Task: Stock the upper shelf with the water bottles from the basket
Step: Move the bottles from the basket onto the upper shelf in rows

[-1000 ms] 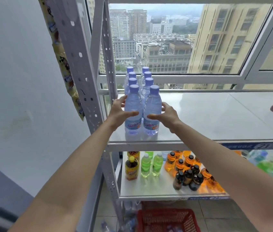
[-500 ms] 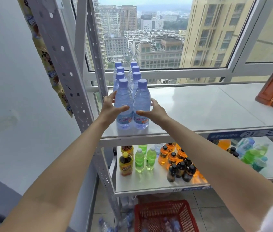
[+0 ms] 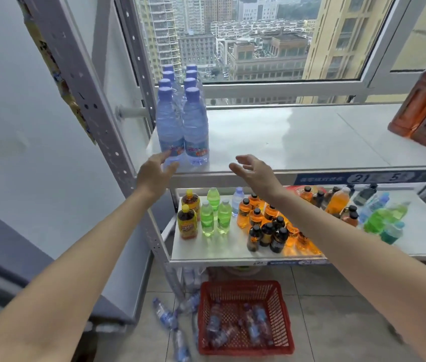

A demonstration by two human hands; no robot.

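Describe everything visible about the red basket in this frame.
The red basket is a rectangular, open-topped crate of what looks like plastic, its walls and floor a perforated lattice. It sits upright on the tiled floor, below and in front of the lower shelf. Several water bottles lie on their sides inside it, jumbled; more lie loose on the floor by its left side. Neither hand touches it.

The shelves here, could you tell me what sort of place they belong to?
Probably a small shop or stockroom set up beside a high-rise window: numbered price strip on the shelf edge, sorted drinks below, a red basket of water bottles.
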